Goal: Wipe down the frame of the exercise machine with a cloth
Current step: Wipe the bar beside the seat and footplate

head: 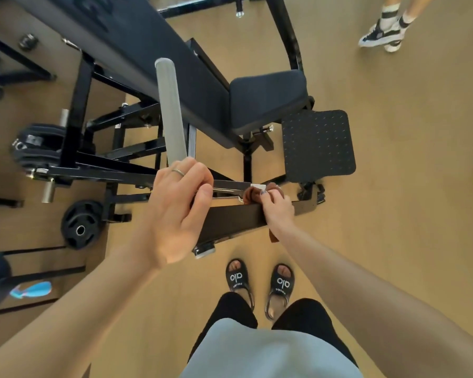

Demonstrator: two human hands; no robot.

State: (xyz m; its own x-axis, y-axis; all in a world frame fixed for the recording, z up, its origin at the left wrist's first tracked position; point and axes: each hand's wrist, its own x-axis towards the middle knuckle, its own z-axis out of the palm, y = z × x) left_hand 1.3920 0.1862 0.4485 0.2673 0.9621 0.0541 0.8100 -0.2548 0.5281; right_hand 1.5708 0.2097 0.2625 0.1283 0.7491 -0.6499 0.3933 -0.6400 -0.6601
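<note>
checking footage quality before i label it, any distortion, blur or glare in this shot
Head view: strong wide-angle distortion, both forearms splay out from the bottom corners and the left hand looms large; light is even and soft, shadows faint on the floor; slight softness at the right hand and brown cloth; small bright glints on the black frame, no heavy glare.
</note>
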